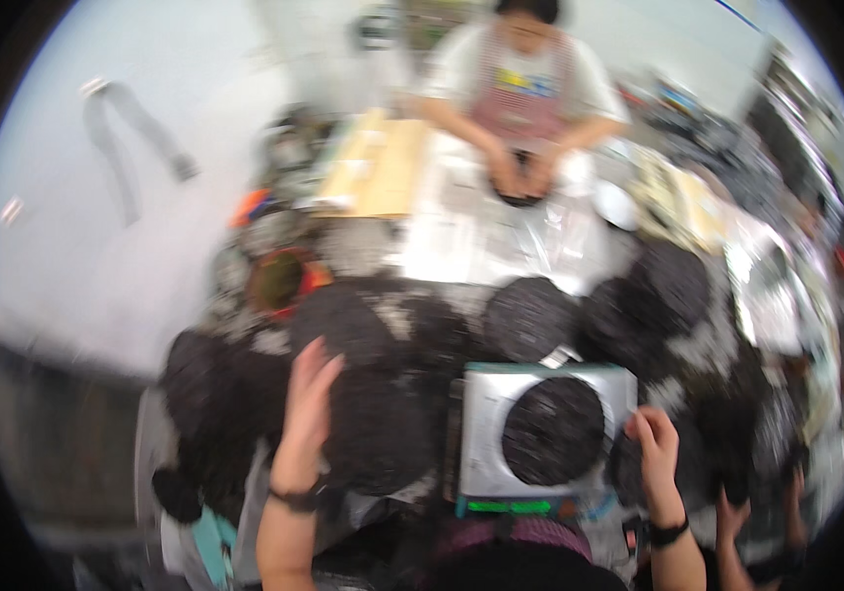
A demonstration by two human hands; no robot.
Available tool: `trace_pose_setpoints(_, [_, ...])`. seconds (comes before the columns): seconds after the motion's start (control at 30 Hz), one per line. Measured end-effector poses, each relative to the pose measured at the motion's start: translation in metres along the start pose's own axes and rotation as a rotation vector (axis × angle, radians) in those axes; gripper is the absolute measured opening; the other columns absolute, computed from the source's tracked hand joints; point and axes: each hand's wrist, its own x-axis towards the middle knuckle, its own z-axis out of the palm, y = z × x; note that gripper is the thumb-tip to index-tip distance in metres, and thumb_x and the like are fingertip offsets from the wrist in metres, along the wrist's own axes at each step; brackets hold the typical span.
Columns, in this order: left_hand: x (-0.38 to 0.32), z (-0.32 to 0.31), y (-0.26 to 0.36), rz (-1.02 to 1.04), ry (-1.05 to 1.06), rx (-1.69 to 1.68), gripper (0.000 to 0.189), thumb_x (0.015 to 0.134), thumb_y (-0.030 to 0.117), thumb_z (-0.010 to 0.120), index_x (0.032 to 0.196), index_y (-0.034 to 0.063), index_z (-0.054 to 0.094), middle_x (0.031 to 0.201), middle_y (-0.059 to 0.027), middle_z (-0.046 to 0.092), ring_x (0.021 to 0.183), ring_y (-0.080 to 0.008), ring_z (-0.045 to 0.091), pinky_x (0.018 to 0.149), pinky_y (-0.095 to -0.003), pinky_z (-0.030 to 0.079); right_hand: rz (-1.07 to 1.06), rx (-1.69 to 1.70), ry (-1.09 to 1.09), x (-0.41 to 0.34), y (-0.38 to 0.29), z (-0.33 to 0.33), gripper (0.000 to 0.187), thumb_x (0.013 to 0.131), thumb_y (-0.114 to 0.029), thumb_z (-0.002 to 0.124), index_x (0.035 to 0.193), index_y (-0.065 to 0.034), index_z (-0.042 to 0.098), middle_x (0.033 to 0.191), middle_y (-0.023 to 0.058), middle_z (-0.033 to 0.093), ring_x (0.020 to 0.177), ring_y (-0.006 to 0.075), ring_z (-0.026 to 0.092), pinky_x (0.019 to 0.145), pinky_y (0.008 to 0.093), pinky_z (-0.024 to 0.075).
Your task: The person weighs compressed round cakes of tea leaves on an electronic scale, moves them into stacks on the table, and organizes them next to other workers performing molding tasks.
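Note:
A round disc of dark, stringy material (553, 431) lies on the metal pan of a digital weighing scale (481, 443), whose green display faces me. My left hand (309, 402) is raised over dark round bundles (378, 436) left of the scale, its fingers apart and nothing in it. At the scale's right edge is my right hand (655, 436), fingers bent and thumb near the fingertips; blur hides whether it pinches anything. More dark discs (530, 318) lie behind the scale.
Across the table a person in an apron (522, 96) presses both hands on a dark item over white sheets (444, 236). Yellowish boards (385, 166), a red-rimmed container (280, 282) and a white bowl (615, 205) stand around. Another person's hand (731, 513) shows at lower right.

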Motion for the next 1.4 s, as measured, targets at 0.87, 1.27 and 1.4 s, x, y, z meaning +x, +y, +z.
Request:
trace_pose_setpoints(0.87, [-0.144, -0.005, -0.068, 0.339, 0.447, 0.487, 0.057, 0.086, 0.016, 0.057, 0.132, -0.0004, 0.028, 0.128, -0.0201, 0.039, 0.115, -0.0292, 0.041, 0.098, -0.0376, 0.031, -0.704, -0.992, -0.252, -0.076, 0.062, 0.004, 0.058, 0.069, -0.004, 0.052, 0.127, -0.0071, 0.045, 0.135, 0.0122, 0.038, 0.130, 0.0293, 0.029, 0.108, 0.0515, 0.0150])
trace_pose_setpoints(1.27, [-0.195, 0.099, -0.096, 0.621, -0.307, 0.957, 0.044, 0.076, 0.017, 0.066, 0.116, 0.0081, 0.052, 0.117, -0.0097, 0.047, 0.114, -0.0264, 0.039, 0.098, -0.0454, 0.025, -0.406, -0.745, 0.178, -0.107, 0.092, -0.065, 0.030, 0.074, 0.003, 0.054, 0.103, -0.0029, 0.058, 0.122, 0.0146, 0.048, 0.119, 0.0344, 0.039, 0.099, 0.0419, 0.0326])
trace_pose_setpoints(1.4, [-0.159, -0.018, -0.113, 0.308, 0.450, 0.802, 0.040, 0.074, 0.020, 0.070, 0.108, 0.0050, 0.055, 0.102, -0.0075, 0.051, 0.100, -0.0232, 0.044, 0.090, -0.0405, 0.031, -0.407, -0.682, 0.236, -0.104, 0.081, -0.063, 0.027, 0.076, 0.004, 0.052, 0.102, -0.0026, 0.058, 0.122, 0.0131, 0.049, 0.119, 0.0323, 0.040, 0.098, 0.0399, 0.0328])
